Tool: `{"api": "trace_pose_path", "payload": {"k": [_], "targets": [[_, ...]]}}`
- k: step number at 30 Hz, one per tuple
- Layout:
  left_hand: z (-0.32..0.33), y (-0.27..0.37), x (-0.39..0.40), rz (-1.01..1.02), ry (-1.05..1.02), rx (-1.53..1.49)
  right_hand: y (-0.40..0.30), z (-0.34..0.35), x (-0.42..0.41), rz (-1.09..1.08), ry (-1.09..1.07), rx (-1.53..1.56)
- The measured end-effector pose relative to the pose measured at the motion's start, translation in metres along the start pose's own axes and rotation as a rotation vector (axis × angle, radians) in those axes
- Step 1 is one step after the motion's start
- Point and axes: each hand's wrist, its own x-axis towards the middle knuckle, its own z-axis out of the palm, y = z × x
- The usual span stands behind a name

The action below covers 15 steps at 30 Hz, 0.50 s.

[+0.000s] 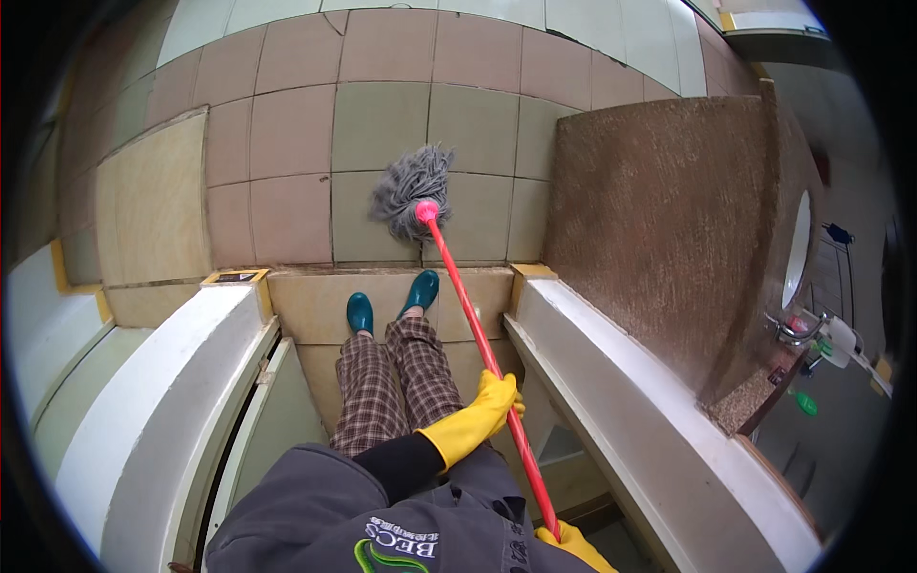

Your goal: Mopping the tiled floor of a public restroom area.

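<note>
A string mop with a red pole (469, 315) slants away from me across the doorway. Its grey yarn head (410, 188) is spread on greenish floor tiles beyond the threshold, joined to the pole by a pink socket (427, 210). My left hand (494, 401), in a yellow rubber glove, wraps around the middle of the pole. Lower down, near the bottom edge of the view, my right hand (569, 548) in a matching glove grips the pole's upper end; part of it is cut off by the frame and my clothing.
White door jambs flank me, with an opened pale green door (276, 430) at left. A brown textured partition (655, 236) stands ahead right, near a sink counter with a chrome tap (795, 331). A beige slab (154, 204) lies at left. My teal shoes (423, 290) are on beige tiles.
</note>
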Motion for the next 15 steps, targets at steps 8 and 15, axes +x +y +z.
{"api": "trace_pose_path", "payload": {"k": [8,15], "targets": [[-0.02,0.281,0.043,0.538,0.068,-0.172,-0.201,-0.023,0.076,-0.464,-0.035,-0.107],[-0.142,0.453,-0.031,1.155,-0.046,-0.371,-0.278,-0.027,-0.029,-0.981,-0.652,0.3]]}}
